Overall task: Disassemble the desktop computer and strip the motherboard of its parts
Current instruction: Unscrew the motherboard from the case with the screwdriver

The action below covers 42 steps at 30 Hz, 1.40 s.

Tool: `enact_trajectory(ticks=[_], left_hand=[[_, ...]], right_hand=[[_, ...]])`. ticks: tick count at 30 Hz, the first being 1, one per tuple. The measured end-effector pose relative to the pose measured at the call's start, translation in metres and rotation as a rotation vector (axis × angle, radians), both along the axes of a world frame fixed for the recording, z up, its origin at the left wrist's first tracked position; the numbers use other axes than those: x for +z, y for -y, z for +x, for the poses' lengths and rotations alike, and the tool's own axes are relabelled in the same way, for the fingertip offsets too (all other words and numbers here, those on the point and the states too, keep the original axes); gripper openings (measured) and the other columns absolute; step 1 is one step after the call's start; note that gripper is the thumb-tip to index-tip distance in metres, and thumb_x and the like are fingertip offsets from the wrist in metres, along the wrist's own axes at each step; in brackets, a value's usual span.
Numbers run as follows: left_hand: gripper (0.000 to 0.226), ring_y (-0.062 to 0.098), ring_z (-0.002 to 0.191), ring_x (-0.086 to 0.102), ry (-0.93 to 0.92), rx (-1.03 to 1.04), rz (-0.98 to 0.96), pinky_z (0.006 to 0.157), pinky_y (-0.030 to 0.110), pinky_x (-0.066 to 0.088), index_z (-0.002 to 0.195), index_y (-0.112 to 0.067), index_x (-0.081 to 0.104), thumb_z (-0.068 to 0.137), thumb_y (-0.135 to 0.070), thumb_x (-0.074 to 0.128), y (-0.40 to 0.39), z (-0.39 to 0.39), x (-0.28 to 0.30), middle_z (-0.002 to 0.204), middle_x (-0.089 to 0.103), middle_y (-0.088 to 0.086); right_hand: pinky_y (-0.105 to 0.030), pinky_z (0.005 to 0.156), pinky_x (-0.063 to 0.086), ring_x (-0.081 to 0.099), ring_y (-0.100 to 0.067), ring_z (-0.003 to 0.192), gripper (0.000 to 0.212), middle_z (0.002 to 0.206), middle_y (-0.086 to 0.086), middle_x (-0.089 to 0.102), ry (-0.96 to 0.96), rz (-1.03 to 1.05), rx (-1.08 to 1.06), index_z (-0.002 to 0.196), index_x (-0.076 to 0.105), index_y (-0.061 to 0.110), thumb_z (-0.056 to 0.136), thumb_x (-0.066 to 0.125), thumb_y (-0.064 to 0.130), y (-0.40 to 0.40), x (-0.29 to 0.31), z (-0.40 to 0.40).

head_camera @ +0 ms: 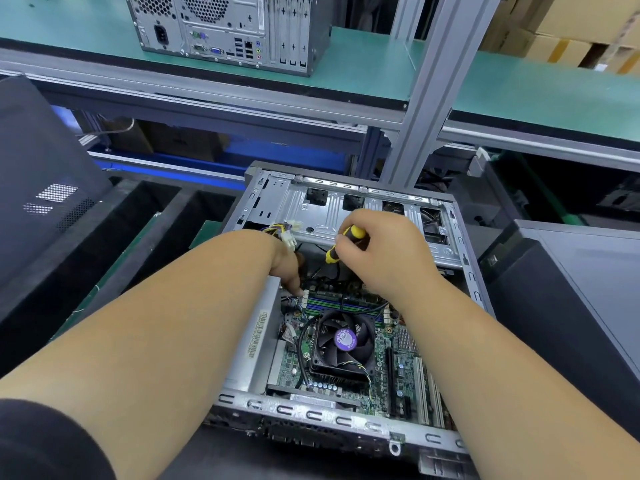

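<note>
Both hands work inside the open case [346, 415]: right grip [384, 251] clasps a screwdriver [341, 244], left grip [287, 268] unclear.

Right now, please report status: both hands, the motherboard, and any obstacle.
Right hand grips screwdriver. Left hand fingers down at memory slots. Motherboard sits in open case, fan cooler on. Loose cables crowd work area.

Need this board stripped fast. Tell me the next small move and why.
Probably press the RAM latch outward: the left hand's fingertips already rest at the slot's end beside the fan, while the right hand holds the screwdriver clear above the board.
</note>
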State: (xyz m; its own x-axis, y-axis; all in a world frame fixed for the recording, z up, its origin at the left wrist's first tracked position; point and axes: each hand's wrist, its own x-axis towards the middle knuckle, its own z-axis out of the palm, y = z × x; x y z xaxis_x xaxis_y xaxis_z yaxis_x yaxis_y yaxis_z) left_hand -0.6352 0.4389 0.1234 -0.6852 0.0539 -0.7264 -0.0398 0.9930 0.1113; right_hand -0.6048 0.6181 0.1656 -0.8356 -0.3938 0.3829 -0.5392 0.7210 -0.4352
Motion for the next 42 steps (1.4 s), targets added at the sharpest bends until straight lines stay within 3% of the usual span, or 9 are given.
enact_trajectory(ticks=[3, 8, 16, 20, 24, 28, 33, 37, 42], left_hand=[[0.05, 0.021, 0.102, 0.048, 0.015, -0.018, 0.058, 0.087, 0.029, 0.037, 0.134, -0.007, 0.046, 0.093, -0.034, 0.059, 0.0, -0.001, -0.004, 0.113, 0.053, 0.005], [0.048, 0.031, 0.13, 0.042, 0.015, -0.11, 0.004, 0.105, 0.036, 0.034, 0.135, -0.008, 0.045, 0.098, -0.039, 0.048, -0.002, 0.002, 0.001, 0.14, 0.047, 0.013], [0.032, 0.011, 0.08, 0.044, 0.018, -0.153, 0.05, 0.082, 0.025, 0.034, 0.103, -0.013, 0.063, 0.104, -0.027, 0.035, -0.005, 0.008, 0.008, 0.087, 0.052, -0.002], [0.035, 0.018, 0.095, 0.047, 0.012, -0.145, 0.021, 0.1, 0.034, 0.039, 0.097, -0.019, 0.071, 0.103, -0.028, 0.038, 0.002, 0.01, 0.014, 0.102, 0.052, 0.001], [0.035, 0.023, 0.11, 0.051, -0.105, -0.141, 0.074, 0.103, 0.04, 0.038, 0.077, -0.028, 0.068, 0.1, -0.029, 0.042, 0.009, 0.018, 0.031, 0.109, 0.054, -0.002], [0.032, 0.024, 0.077, 0.063, -0.154, -0.088, 0.32, 0.078, 0.029, 0.049, 0.082, -0.018, 0.067, 0.099, -0.021, 0.04, 0.001, 0.033, 0.052, 0.097, 0.07, 0.008], [0.032, 0.018, 0.084, 0.066, -0.393, 0.066, 0.655, 0.072, 0.029, 0.05, 0.071, -0.02, 0.065, 0.097, -0.03, 0.048, 0.031, 0.062, 0.095, 0.1, 0.073, 0.005], [0.038, 0.001, 0.067, 0.065, -0.686, 0.194, 0.639, 0.071, 0.023, 0.047, 0.07, -0.021, 0.07, 0.094, -0.045, 0.052, 0.092, 0.08, 0.111, 0.072, 0.071, -0.012], [0.041, 0.017, 0.071, 0.066, -0.756, 0.323, 0.498, 0.071, 0.029, 0.049, 0.064, -0.019, 0.066, 0.094, -0.041, 0.05, 0.172, 0.097, 0.093, 0.07, 0.069, -0.001]], right_hand=[[-0.026, 0.053, 0.039, 0.05, -0.008, 0.062, 0.006, 0.06, 0.011, 0.054, 0.033, -0.039, -0.007, 0.077, 0.064, 0.028, 0.083, 0.062, 0.032, -0.001, -0.001, -0.001], [-0.027, 0.054, 0.042, 0.049, -0.01, 0.06, 0.007, 0.057, 0.01, 0.053, 0.085, -0.087, -0.014, 0.077, 0.064, 0.029, 0.083, 0.062, 0.031, 0.0, -0.003, -0.002], [-0.026, 0.052, 0.037, 0.047, -0.01, 0.055, 0.009, 0.056, 0.007, 0.051, 0.121, -0.128, -0.029, 0.078, 0.065, 0.025, 0.084, 0.061, 0.03, 0.0, -0.003, -0.002], [-0.037, 0.062, 0.052, 0.06, -0.019, 0.067, 0.012, 0.065, 0.001, 0.064, 0.078, -0.163, -0.067, 0.076, 0.063, 0.021, 0.081, 0.055, 0.028, -0.004, 0.012, 0.008], [-0.04, 0.062, 0.051, 0.056, -0.021, 0.064, 0.014, 0.067, 0.0, 0.067, 0.019, -0.263, -0.107, 0.073, 0.059, 0.021, 0.082, 0.053, 0.03, -0.006, 0.037, 0.021], [-0.036, 0.053, 0.046, 0.047, -0.013, 0.055, 0.016, 0.062, 0.002, 0.062, -0.116, -0.299, -0.167, 0.073, 0.058, 0.022, 0.088, 0.055, 0.027, -0.009, 0.061, 0.034], [-0.018, 0.053, 0.037, 0.051, -0.006, 0.06, 0.017, 0.06, 0.012, 0.054, -0.358, -0.369, -0.241, 0.078, 0.055, 0.024, 0.094, 0.056, 0.031, 0.002, 0.089, 0.051], [-0.009, 0.052, 0.032, 0.052, 0.0, 0.06, 0.016, 0.066, 0.025, 0.058, -0.302, -0.501, -0.184, 0.081, 0.052, 0.031, 0.096, 0.056, 0.029, 0.039, 0.1, 0.06], [-0.016, 0.049, 0.032, 0.049, -0.009, 0.055, 0.014, 0.064, 0.01, 0.057, -0.216, -0.528, -0.12, 0.082, 0.056, 0.03, 0.095, 0.055, 0.037, 0.096, 0.092, 0.065]])
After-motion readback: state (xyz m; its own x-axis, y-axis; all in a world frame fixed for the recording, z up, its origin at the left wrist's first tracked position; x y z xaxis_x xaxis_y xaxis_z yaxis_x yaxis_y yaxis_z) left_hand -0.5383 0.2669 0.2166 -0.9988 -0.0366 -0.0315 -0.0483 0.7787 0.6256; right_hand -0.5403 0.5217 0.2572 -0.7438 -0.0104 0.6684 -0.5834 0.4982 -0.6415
